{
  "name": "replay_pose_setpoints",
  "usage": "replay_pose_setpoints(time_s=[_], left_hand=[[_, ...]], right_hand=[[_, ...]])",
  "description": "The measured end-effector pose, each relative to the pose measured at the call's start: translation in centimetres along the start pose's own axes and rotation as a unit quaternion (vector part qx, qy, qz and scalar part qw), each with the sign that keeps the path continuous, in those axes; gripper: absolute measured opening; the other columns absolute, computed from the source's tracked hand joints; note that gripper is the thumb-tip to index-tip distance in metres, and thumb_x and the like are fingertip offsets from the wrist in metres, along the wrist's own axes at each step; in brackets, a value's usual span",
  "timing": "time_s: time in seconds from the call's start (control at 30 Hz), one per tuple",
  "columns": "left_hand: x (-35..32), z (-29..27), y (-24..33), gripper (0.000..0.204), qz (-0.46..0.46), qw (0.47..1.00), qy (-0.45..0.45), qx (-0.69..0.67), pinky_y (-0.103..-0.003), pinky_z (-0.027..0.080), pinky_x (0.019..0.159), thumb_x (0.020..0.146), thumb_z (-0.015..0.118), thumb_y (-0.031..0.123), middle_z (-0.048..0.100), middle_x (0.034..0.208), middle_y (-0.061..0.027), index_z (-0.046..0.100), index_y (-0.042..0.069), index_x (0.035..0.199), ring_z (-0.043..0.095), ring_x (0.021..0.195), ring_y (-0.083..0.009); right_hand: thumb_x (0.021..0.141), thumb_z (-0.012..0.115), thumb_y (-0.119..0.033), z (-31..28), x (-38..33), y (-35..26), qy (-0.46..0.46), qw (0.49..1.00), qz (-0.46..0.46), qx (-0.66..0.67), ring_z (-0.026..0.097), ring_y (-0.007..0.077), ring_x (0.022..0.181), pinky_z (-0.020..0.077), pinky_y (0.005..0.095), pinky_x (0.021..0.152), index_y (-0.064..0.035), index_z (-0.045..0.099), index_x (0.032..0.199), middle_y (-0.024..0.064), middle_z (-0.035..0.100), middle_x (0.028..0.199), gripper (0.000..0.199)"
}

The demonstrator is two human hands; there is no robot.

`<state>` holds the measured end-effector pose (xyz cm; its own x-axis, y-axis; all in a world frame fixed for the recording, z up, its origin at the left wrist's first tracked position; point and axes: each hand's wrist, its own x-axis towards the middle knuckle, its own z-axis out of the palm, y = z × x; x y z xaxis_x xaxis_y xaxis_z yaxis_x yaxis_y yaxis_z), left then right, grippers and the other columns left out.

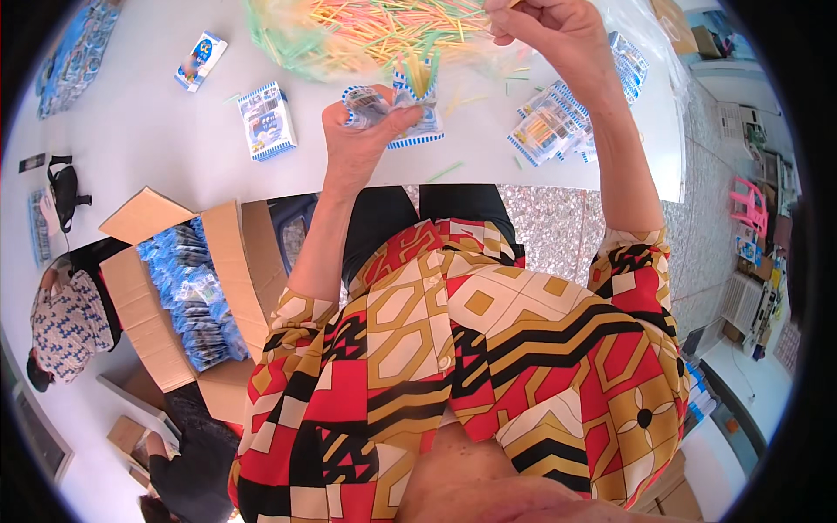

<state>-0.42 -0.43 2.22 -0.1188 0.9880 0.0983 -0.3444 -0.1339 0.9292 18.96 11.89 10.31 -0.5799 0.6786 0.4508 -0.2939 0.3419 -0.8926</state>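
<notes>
My left hand (364,131) is closed around a small clear packet (417,118) with blue-and-white striped edges. Thin yellow and green sticks (418,77) stand up out of its mouth. Part of the wrapping bunches up by my left thumb. Farther right and higher, my right hand (558,30) is pinched at the right edge of a heap of thin pink, yellow and green sticks (392,26). What its fingertips hold, if anything, is too small to make out. The heap lies in an opened clear plastic bag (270,39).
Striped packets (549,122) lie in a pile at right. On the left are a stack of packets (267,122) and a small blue-and-white box (200,61). An open carton (231,261) of blue packets stands below the table edge. Two people (74,318) are at far left.
</notes>
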Motion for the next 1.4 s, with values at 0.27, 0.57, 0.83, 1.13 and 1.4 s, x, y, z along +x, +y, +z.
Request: replay_pose_setpoints(time_s=[0.27, 0.57, 0.83, 1.13, 1.4], left_hand=[[0.0, 0.1, -0.2, 0.013, -0.012, 1.000, -0.011, 0.004, -0.019, 0.044, 0.056, 0.074, 0.073, -0.001, 0.062, 0.073, -0.0008, 0.062, 0.003, 0.081, 0.055, 0.064, -0.0050], [0.0, -0.2, -0.1, 0.015, -0.002, 1.000, -0.019, 0.007, -0.019, 0.045, 0.057, 0.074, 0.072, -0.002, 0.063, 0.074, -0.0014, 0.062, 0.003, 0.082, 0.056, 0.064, -0.0051], [0.4, 0.5, 0.2, 0.018, -0.039, 0.998, -0.044, 0.000, -0.019, 0.047, 0.058, 0.073, 0.073, -0.003, 0.063, 0.074, -0.0026, 0.061, 0.003, 0.085, 0.058, 0.067, -0.0061], [0.6, -0.6, 0.0, 0.016, -0.017, 0.999, -0.023, 0.035, -0.024, 0.048, 0.066, 0.077, 0.072, 0.011, 0.066, 0.077, -0.0061, 0.065, -0.001, 0.083, 0.060, 0.068, -0.0113], [0.9, -0.3, -1.1, 0.017, -0.033, 0.999, -0.030, 0.025, -0.026, 0.048, 0.067, 0.079, 0.070, 0.013, 0.066, 0.078, -0.0076, 0.065, -0.002, 0.085, 0.060, 0.069, -0.0127]], right_hand=[[0.080, 0.065, -0.004, 5.5, -0.5, -7.4, 0.046, 0.982, 0.140, -0.119, 0.052, 0.0032, 0.066, 0.0403, 0.0165, 0.054, -0.0027, 0.062, 0.091, -0.0019, 0.060, 0.078, 0.011], [0.086, 0.059, -0.006, 4.3, -0.8, -5.0, 0.065, 0.981, 0.080, -0.166, 0.047, 0.0010, 0.068, 0.0371, 0.0164, 0.053, -0.0050, 0.062, 0.106, -0.0007, 0.060, 0.089, 0.020], [0.089, 0.056, -0.007, 3.3, -4.1, -0.2, -0.038, 0.978, 0.139, -0.148, 0.056, 0.0063, 0.087, 0.0460, 0.0221, 0.078, -0.0005, 0.060, 0.103, 0.0005, 0.059, 0.096, 0.016], [0.090, 0.053, -0.001, 3.3, -6.4, -0.7, 0.118, 0.973, 0.054, -0.188, 0.057, 0.0080, 0.089, 0.0470, 0.0216, 0.076, 0.0012, 0.059, 0.103, 0.0065, 0.062, 0.101, 0.015], [0.093, 0.048, -0.007, 0.9, -11.9, 1.4, 0.170, 0.950, 0.162, -0.206, 0.058, 0.0077, 0.083, 0.0487, 0.0220, 0.070, -0.0017, 0.055, 0.103, 0.0055, 0.063, 0.098, 0.013]])
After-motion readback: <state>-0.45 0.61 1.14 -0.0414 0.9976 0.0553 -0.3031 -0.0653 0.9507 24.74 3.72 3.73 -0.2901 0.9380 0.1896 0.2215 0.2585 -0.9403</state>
